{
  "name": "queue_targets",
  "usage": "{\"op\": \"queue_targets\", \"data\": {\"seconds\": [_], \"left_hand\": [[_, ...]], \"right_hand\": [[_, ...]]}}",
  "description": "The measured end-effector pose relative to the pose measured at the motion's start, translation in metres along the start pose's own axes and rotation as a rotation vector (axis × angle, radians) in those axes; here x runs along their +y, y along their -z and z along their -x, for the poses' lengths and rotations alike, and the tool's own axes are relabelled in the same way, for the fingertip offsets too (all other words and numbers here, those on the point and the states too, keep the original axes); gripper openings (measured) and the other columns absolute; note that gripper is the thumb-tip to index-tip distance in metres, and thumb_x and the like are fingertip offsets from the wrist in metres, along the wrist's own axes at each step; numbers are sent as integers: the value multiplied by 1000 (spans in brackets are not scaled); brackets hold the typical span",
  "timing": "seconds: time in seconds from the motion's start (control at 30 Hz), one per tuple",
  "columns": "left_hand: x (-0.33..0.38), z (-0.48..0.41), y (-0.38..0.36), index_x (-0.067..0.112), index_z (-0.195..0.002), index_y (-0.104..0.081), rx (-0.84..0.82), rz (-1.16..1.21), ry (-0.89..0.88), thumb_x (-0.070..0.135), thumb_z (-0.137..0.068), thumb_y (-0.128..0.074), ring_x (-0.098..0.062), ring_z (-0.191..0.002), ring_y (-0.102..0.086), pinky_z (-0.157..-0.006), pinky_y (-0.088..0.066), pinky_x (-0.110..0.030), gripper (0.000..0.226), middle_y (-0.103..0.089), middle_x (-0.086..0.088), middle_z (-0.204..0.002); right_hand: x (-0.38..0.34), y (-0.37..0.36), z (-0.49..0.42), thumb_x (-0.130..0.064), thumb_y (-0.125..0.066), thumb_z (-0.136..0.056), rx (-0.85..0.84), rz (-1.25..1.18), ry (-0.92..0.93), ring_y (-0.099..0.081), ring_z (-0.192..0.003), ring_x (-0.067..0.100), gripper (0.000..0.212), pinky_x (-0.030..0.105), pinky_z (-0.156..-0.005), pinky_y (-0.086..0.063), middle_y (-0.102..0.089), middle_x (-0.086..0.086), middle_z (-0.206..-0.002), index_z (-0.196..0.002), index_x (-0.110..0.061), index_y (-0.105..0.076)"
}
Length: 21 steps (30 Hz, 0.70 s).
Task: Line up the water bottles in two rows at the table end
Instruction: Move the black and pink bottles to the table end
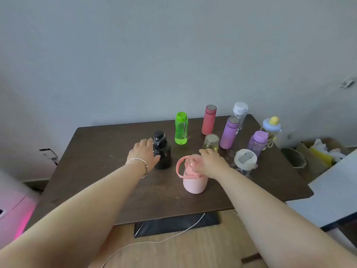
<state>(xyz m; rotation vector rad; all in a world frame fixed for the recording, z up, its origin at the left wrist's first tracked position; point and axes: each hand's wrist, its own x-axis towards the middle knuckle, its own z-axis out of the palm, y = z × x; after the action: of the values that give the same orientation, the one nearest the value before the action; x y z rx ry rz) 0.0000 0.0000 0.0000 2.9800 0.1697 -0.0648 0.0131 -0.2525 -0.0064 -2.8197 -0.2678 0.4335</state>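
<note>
Several water bottles stand upright on a dark brown table (100,151). My left hand (144,153) wraps the left side of a black bottle (163,151). My right hand (212,161) rests on the lid of a pink jug with a handle (193,180). Behind them stand a green bottle (181,128), a red flask (208,119), a purple flask (229,133), a clear bottle with a white cap (240,111) and a small jar with a gold lid (211,143). To the right are a clear cup with a white lid (245,159), a lilac bottle (257,142) and a bottle with a yellow duck top (271,126).
A grey wall rises behind the table. A box of rubbish (320,153) and a round bin (295,157) sit on the floor at the right, beside a light table corner (332,190). A white cable (173,236) crosses the wooden floor below the table's front edge.
</note>
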Motion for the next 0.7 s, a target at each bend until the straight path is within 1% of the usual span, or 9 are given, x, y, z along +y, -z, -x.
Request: {"op": "queue_targets", "data": {"seconds": [0.1,0.2,0.27,0.4,0.57,0.7], "left_hand": [[-12,-25,-8,15,-146,-27,-13,72,-5,47,-89,-58,-33,-129,-40,-97,-42,-44,72,-38,-8,-146],[-14,-48,-21,15,-148,-23,-52,166,-7,48,-87,-62,-33,-131,-39,-100,-43,-46,79,-36,-8,-148],[-16,-61,-29,16,-150,-20,-65,247,18,49,-87,-63,-32,-132,-38,-100,-43,-48,82,-36,-8,-148],[-17,-78,-44,18,-146,-28,-61,403,70,47,-84,-67,-31,-126,-46,-95,-46,-50,78,-44,-7,-142],[-15,-89,-59,16,-146,-30,-36,563,182,45,-81,-72,-31,-127,-47,-99,-44,-47,83,-46,-8,-143],[-8,-94,-65,19,-142,-36,-4,687,244,45,-76,-77,-30,-126,-48,-102,-43,-42,82,-49,-6,-141]], "right_hand": [[-6,-15,-10,-56,-65,-78,-25,-83,-76,-44,-127,36,75,47,-99,-42,-43,10,-138,-136,-17,-39],[-3,-29,-15,-52,-73,-73,-21,-178,-120,-45,-127,34,90,45,-97,-44,-38,9,-145,-146,-20,-31],[0,-35,-19,-52,-75,-70,14,-222,-123,-45,-128,32,93,46,-98,-44,-37,5,-147,-147,-23,-30],[3,-45,-21,-56,-76,-69,68,-300,-127,-45,-128,29,97,45,-99,-44,-38,2,-145,-148,-27,-28],[5,-53,-25,-54,-77,-71,147,-281,-100,-49,-124,26,92,39,-92,-47,-40,1,-141,-145,-27,-30],[9,-55,-27,-54,-75,-72,184,-276,-90,-51,-122,25,89,38,-89,-48,-42,-1,-139,-145,-28,-31]]}}
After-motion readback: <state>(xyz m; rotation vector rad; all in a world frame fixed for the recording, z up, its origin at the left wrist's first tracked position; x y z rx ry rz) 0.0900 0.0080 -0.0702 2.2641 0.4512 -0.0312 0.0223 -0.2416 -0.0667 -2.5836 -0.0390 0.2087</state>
